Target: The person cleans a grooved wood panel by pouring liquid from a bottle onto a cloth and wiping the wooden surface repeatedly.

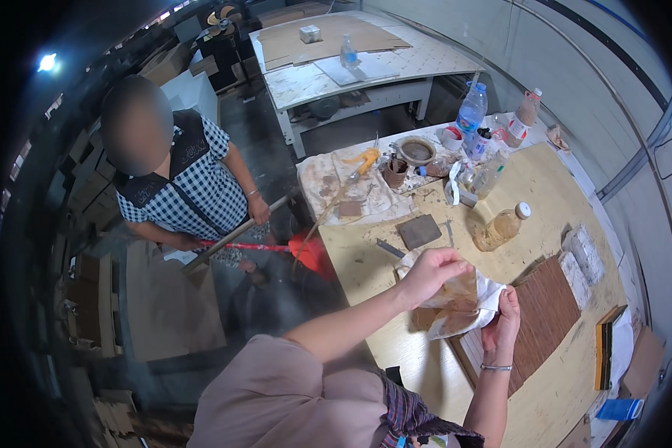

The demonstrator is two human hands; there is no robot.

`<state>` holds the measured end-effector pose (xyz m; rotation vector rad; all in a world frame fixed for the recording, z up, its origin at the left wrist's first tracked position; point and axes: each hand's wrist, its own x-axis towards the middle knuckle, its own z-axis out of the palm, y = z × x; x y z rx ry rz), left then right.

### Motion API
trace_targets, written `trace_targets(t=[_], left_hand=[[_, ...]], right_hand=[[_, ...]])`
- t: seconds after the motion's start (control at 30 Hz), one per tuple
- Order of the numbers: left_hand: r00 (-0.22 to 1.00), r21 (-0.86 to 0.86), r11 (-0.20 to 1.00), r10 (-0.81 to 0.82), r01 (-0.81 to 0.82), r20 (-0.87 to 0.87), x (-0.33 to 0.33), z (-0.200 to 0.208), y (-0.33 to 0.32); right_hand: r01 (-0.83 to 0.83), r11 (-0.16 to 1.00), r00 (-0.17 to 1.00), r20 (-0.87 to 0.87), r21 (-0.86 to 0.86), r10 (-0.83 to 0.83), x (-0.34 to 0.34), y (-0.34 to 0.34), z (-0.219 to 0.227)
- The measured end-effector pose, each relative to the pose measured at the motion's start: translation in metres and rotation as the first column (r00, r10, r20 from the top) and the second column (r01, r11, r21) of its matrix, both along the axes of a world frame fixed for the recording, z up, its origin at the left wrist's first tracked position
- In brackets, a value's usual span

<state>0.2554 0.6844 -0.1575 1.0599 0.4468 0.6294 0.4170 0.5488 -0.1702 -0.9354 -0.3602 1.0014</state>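
Over the near part of the table, a stained white cloth (455,319) is stretched between my two hands. My left hand (431,278) pinches its brown-soiled upper part, fingers closed. My right hand (502,319) grips the whiter right side. Below and right of the cloth lies a brown wood-grain board (549,321), partly hidden by my right hand and arm. A dark square block (419,231) rests beyond my left hand, beside a thin flat tool (390,249). Farther right, a clear bottle with a white cap (504,226) lies tilted on the tabletop.
Bottles (472,112), a bowl of brown liquid (416,151) and a stained cloth with a yellow-handled tool (362,160) crowd the far end. White wrapped bundles (584,257) lie at right. At left, a person (190,179) holds a broom and a red dustpan (310,254).
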Motion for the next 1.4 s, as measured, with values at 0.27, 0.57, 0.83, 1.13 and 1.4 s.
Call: trace_targets(t=[0.27,0.57,0.83,1.13,1.4], left_hand=[[0.943,0.698,0.672,-0.003,0.249,-0.333,-0.006,0.001,-0.022],[0.982,0.401,0.901,-0.116,0.167,-0.149,-0.026,0.010,-0.018],[0.998,0.146,0.988,0.060,-0.054,-0.035,-0.045,0.032,0.022],[0.976,0.728,0.679,0.073,0.101,-0.203,-0.046,0.018,-0.001],[0.878,0.370,0.818,-0.304,0.440,-0.370,-0.053,-0.015,-0.006]], right_hand=[[-0.165,0.985,0.986,-0.030,-0.051,0.164,-0.025,-0.007,0.022],[-0.281,0.840,0.644,0.558,-0.464,0.524,-0.026,-0.036,0.035],[-0.455,0.760,0.734,0.287,-0.465,0.615,-0.039,-0.036,0.027],[-0.310,0.951,0.942,-0.136,0.000,0.308,-0.044,-0.050,0.011],[-0.375,0.919,0.921,0.068,-0.120,0.384,-0.037,-0.043,0.021]])
